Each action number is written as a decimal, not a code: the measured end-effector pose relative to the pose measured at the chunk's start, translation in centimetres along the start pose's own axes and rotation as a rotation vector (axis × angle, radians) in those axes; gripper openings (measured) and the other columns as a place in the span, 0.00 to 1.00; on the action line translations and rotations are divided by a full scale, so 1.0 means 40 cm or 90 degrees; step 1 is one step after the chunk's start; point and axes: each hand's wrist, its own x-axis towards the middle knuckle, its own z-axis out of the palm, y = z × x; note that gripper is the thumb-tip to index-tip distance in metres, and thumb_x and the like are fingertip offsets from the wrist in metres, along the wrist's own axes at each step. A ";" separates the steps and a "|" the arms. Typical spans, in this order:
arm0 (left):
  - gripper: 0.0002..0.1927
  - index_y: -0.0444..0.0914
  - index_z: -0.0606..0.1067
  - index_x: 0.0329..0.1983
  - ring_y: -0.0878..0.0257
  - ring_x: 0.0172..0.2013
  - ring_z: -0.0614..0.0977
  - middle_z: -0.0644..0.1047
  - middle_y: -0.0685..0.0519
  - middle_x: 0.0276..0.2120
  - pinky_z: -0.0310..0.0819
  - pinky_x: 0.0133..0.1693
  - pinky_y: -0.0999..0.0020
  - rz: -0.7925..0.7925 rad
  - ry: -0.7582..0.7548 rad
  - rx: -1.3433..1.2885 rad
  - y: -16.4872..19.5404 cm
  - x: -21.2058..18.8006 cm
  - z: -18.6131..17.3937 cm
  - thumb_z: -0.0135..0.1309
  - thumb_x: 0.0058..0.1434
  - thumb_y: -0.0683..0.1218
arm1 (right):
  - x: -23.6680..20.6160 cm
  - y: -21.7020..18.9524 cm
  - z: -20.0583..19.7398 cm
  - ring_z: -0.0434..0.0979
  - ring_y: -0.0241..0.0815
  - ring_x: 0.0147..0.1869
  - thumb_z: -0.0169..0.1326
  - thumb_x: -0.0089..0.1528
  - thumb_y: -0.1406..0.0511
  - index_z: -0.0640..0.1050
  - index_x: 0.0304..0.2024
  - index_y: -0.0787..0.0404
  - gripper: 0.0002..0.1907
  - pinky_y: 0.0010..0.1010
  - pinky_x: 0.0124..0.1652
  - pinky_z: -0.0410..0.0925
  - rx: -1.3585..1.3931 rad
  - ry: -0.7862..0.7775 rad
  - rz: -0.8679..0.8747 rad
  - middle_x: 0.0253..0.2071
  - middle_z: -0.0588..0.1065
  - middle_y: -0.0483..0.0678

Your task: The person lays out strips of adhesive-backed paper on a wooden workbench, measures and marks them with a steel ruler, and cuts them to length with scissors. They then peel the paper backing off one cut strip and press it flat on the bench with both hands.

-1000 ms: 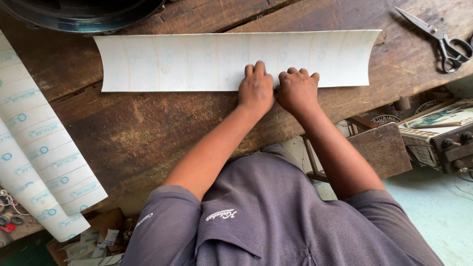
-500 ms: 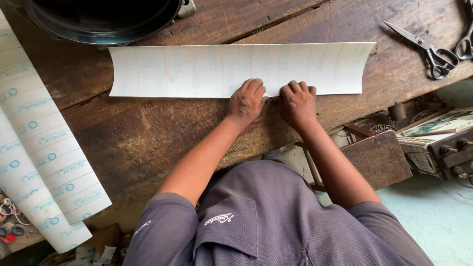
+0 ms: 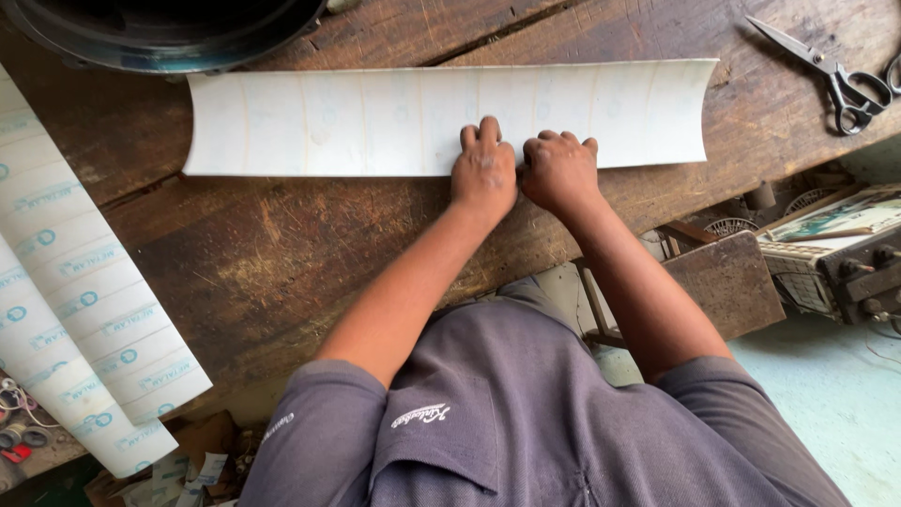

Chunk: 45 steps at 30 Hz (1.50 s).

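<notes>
We are pressing both hands side by side onto the near long edge of a pale strip of sheet (image 3: 375, 117) that is lying across the far half of the worn wooden tabletop (image 3: 282, 253), parallel to its near edge. The left hand (image 3: 484, 169) is lying flat, fingers together and stretched onto the strip. The right hand (image 3: 560, 169) is resting just beside it with its fingers curled under, knuckles down on the strip; neither hand is gripping anything. The strip is whitish with faint bluish marks and thin cross lines, and its two short ends are curling upward.

At the left edge of the tabletop, two long white printed strips (image 3: 84, 300) with repeating blue round marks are hanging slantwise over the side. A dark round object (image 3: 160, 28) is sitting at the far edge, touching the strip's far left corner. A pair of metal scissors (image 3: 831, 70) is lying at the far right corner, well apart from the hands.
</notes>
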 end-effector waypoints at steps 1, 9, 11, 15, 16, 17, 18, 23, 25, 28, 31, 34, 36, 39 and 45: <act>0.02 0.32 0.79 0.28 0.47 0.52 0.72 0.69 0.42 0.52 0.83 0.45 0.63 0.002 -0.006 0.009 0.001 0.003 -0.003 0.60 0.50 0.37 | 0.003 -0.001 0.000 0.76 0.49 0.48 0.56 0.56 0.65 0.81 0.33 0.55 0.04 0.49 0.47 0.63 0.002 -0.012 0.006 0.37 0.76 0.45; 0.15 0.32 0.78 0.37 0.49 0.48 0.75 0.72 0.47 0.46 0.78 0.45 0.55 0.187 0.191 -0.106 -0.096 -0.063 -0.041 0.65 0.48 0.45 | -0.071 0.005 0.011 0.74 0.52 0.46 0.60 0.61 0.59 0.78 0.34 0.57 0.09 0.48 0.45 0.61 0.029 0.219 -0.087 0.39 0.76 0.48; 0.13 0.33 0.77 0.37 0.50 0.50 0.75 0.72 0.48 0.46 0.77 0.47 0.55 0.198 0.206 -0.102 -0.120 -0.080 -0.037 0.65 0.53 0.44 | -0.087 0.000 0.028 0.73 0.53 0.47 0.61 0.60 0.57 0.77 0.33 0.57 0.11 0.47 0.45 0.60 0.043 0.266 -0.101 0.40 0.76 0.48; 0.06 0.35 0.77 0.36 0.53 0.52 0.75 0.73 0.49 0.48 0.78 0.49 0.58 0.211 0.232 -0.087 -0.130 -0.088 -0.015 0.62 0.58 0.41 | -0.073 -0.013 0.049 0.73 0.50 0.48 0.59 0.63 0.59 0.78 0.35 0.56 0.08 0.46 0.47 0.60 0.029 0.264 -0.131 0.40 0.75 0.47; 0.06 0.35 0.77 0.36 0.52 0.53 0.75 0.73 0.49 0.48 0.78 0.49 0.58 0.210 0.239 -0.086 -0.127 -0.087 -0.009 0.61 0.57 0.40 | -0.067 -0.015 0.048 0.73 0.50 0.47 0.59 0.62 0.59 0.78 0.34 0.56 0.08 0.46 0.46 0.60 0.017 0.255 -0.128 0.40 0.76 0.47; 0.06 0.34 0.77 0.36 0.51 0.53 0.75 0.73 0.48 0.49 0.78 0.49 0.58 0.208 0.245 -0.085 -0.124 -0.087 -0.004 0.60 0.56 0.40 | -0.060 -0.019 0.046 0.73 0.49 0.47 0.59 0.62 0.60 0.78 0.34 0.56 0.08 0.46 0.46 0.60 0.006 0.245 -0.127 0.41 0.76 0.47; 0.06 0.34 0.77 0.36 0.51 0.53 0.75 0.73 0.47 0.49 0.78 0.49 0.58 0.205 0.249 -0.086 -0.120 -0.087 0.001 0.60 0.55 0.39 | -0.055 -0.022 0.042 0.73 0.49 0.47 0.59 0.62 0.59 0.78 0.34 0.56 0.08 0.45 0.46 0.60 -0.003 0.222 -0.119 0.40 0.76 0.47; 0.06 0.32 0.77 0.35 0.48 0.54 0.73 0.71 0.43 0.51 0.80 0.49 0.62 0.140 0.184 -0.028 -0.097 -0.072 0.008 0.59 0.54 0.39 | -0.027 -0.031 0.012 0.75 0.48 0.46 0.58 0.61 0.59 0.80 0.34 0.57 0.09 0.46 0.47 0.61 0.006 0.100 -0.067 0.38 0.76 0.47; 0.06 0.32 0.79 0.35 0.48 0.54 0.72 0.70 0.43 0.52 0.81 0.49 0.63 0.087 0.132 -0.009 -0.086 -0.059 0.002 0.58 0.55 0.39 | -0.017 -0.034 0.004 0.76 0.49 0.47 0.58 0.60 0.60 0.80 0.33 0.56 0.07 0.47 0.46 0.62 0.009 0.066 -0.050 0.38 0.76 0.47; 0.06 0.34 0.80 0.35 0.46 0.55 0.70 0.68 0.44 0.54 0.81 0.48 0.62 -0.005 0.043 -0.003 -0.059 -0.034 -0.019 0.59 0.55 0.40 | -0.003 -0.039 -0.004 0.76 0.50 0.47 0.56 0.59 0.62 0.81 0.32 0.56 0.06 0.49 0.46 0.62 0.009 0.007 -0.027 0.37 0.77 0.47; 0.09 0.34 0.80 0.38 0.47 0.55 0.69 0.67 0.44 0.55 0.81 0.47 0.62 -0.072 -0.048 0.056 -0.035 0.011 -0.060 0.60 0.53 0.41 | 0.009 -0.037 -0.010 0.76 0.51 0.48 0.56 0.57 0.63 0.81 0.32 0.56 0.05 0.51 0.46 0.62 0.002 -0.007 -0.032 0.38 0.77 0.47; 0.17 0.35 0.79 0.42 0.48 0.55 0.70 0.68 0.46 0.53 0.79 0.49 0.60 -0.075 -0.039 0.078 -0.040 0.021 -0.093 0.66 0.51 0.47 | 0.006 -0.022 -0.007 0.76 0.52 0.48 0.55 0.57 0.65 0.80 0.33 0.55 0.04 0.52 0.46 0.62 0.002 0.027 -0.064 0.38 0.77 0.47; 0.26 0.36 0.77 0.44 0.51 0.55 0.71 0.69 0.48 0.52 0.76 0.52 0.59 -0.034 -0.051 0.052 -0.082 0.001 -0.107 0.70 0.50 0.56 | -0.008 -0.010 0.006 0.76 0.52 0.47 0.56 0.58 0.64 0.79 0.34 0.55 0.04 0.52 0.46 0.62 0.017 0.092 -0.104 0.38 0.77 0.47; 0.24 0.40 0.78 0.45 0.52 0.55 0.73 0.71 0.50 0.52 0.76 0.49 0.56 0.092 0.103 -0.010 -0.141 -0.054 -0.089 0.71 0.49 0.55 | -0.027 -0.003 0.036 0.75 0.52 0.46 0.58 0.59 0.61 0.78 0.35 0.57 0.07 0.49 0.45 0.62 0.034 0.189 -0.153 0.39 0.76 0.48; 0.11 0.39 0.77 0.40 0.52 0.52 0.77 0.75 0.50 0.49 0.79 0.46 0.58 0.176 0.211 -0.025 -0.167 -0.085 -0.021 0.65 0.58 0.47 | -0.034 -0.043 0.065 0.73 0.51 0.46 0.59 0.63 0.60 0.76 0.35 0.57 0.08 0.46 0.46 0.61 0.036 0.246 -0.200 0.39 0.74 0.49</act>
